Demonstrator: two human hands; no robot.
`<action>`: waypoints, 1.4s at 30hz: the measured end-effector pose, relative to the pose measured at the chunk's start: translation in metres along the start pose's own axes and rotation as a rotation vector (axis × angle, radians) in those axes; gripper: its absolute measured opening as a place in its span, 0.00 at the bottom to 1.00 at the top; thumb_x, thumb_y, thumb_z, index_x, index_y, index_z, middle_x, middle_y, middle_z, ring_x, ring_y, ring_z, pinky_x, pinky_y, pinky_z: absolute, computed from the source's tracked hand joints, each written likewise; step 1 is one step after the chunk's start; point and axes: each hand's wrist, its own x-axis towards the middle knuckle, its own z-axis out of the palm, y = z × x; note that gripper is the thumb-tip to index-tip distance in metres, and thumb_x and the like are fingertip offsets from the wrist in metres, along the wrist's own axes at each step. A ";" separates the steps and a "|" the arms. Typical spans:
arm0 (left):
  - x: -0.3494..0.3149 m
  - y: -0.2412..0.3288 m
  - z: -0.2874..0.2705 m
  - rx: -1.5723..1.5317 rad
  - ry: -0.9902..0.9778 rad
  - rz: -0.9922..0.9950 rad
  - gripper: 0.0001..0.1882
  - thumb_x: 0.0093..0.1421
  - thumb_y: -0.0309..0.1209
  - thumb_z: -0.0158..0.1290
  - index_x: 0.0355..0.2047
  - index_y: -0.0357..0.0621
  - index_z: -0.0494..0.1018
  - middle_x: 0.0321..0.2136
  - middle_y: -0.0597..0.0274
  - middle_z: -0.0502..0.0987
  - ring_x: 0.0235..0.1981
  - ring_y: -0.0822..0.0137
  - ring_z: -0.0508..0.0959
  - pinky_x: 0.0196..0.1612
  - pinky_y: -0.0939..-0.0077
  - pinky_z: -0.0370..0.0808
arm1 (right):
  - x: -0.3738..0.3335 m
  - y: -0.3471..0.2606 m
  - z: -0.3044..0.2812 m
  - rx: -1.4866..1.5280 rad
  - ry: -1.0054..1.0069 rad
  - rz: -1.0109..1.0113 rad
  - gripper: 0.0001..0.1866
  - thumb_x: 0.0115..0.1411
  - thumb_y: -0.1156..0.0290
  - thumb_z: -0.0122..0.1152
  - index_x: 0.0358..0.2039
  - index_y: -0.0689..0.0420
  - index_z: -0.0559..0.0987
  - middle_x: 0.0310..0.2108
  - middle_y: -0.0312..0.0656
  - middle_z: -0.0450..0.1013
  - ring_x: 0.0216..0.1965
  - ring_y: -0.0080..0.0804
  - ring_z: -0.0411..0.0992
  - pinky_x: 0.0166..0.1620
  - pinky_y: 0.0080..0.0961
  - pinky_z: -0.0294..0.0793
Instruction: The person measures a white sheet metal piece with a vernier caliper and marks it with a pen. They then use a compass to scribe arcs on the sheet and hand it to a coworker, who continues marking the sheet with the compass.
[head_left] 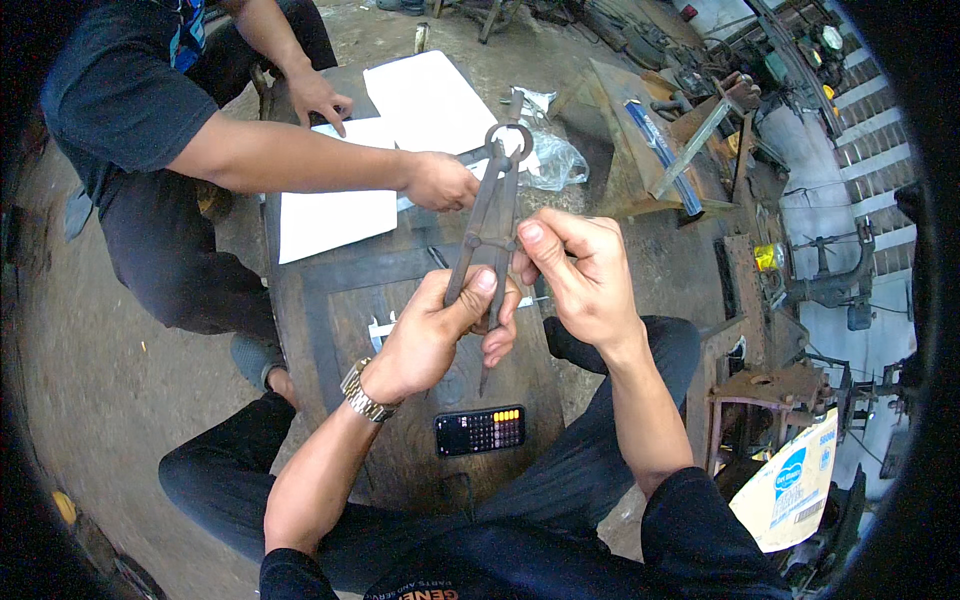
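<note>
A dark, worn spring divider [480, 210] with a ring at its top stands upright above the wooden table. My left hand [430, 325] is closed around its two legs, thumb in front. At the cross screw on the divider's right side, my right hand [580, 265] pinches the end between thumb and fingers; the piece it grips is mostly covered. Below my left hand a phone [480, 431] lies on the table, showing a calculator. A silver sliding caliper [380, 330] lies behind my left hand and is partly hidden. Farther off rests a dark pen [437, 257].
Across the table [305, 300], at left, a co-worker's hand [440, 181] reaches over white paper sheets [425, 105]. Clear plastic wrapping [550, 165] lies beyond the divider. To the right are a long blue box [662, 155], metal workpieces and a paper sack [790, 490].
</note>
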 end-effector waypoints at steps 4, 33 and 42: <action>0.000 0.001 -0.001 -0.006 0.010 0.011 0.22 0.76 0.44 0.39 0.32 0.37 0.67 0.22 0.60 0.68 0.22 0.69 0.69 0.27 0.70 0.71 | 0.002 0.002 0.007 -0.021 0.173 -0.233 0.15 0.65 0.65 0.64 0.27 0.64 0.78 0.21 0.44 0.74 0.22 0.28 0.73 0.28 0.28 0.70; 0.006 -0.020 -0.025 -0.063 -0.014 -0.095 0.17 0.73 0.39 0.47 0.52 0.37 0.69 0.35 0.53 0.80 0.32 0.61 0.84 0.37 0.69 0.82 | 0.002 0.044 0.026 0.414 -0.438 0.268 0.38 0.52 0.43 0.66 0.54 0.62 0.79 0.52 0.53 0.76 0.55 0.47 0.73 0.62 0.46 0.67; 0.013 -0.012 -0.046 0.115 -0.037 -0.068 0.22 0.73 0.44 0.46 0.48 0.33 0.71 0.30 0.52 0.83 0.31 0.63 0.85 0.30 0.71 0.82 | 0.005 0.090 0.038 0.736 -0.406 0.060 0.44 0.59 0.38 0.60 0.61 0.65 0.72 0.61 0.58 0.68 0.61 0.49 0.69 0.62 0.44 0.68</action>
